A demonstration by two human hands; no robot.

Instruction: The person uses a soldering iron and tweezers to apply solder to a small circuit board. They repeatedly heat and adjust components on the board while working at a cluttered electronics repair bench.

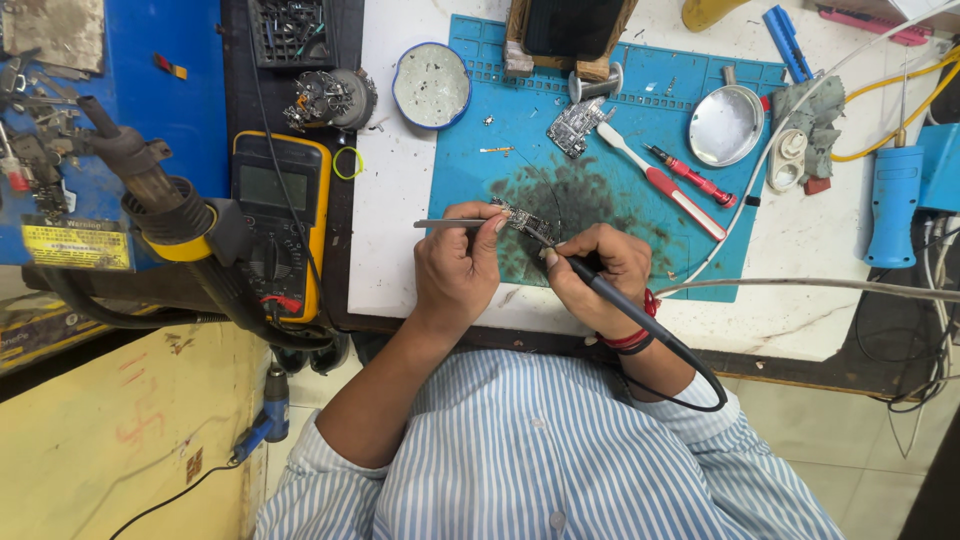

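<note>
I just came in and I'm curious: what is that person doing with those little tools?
A person in a striped shirt is working on a small circuit board over a blue mat. The left hand holds tweezers against the board. The right hand holds a soldering iron like a pen, its tip at the board. Another board, a toothbrush and a red screwdriver lie on the mat. A yellow multimeter sits to the left.
</note>
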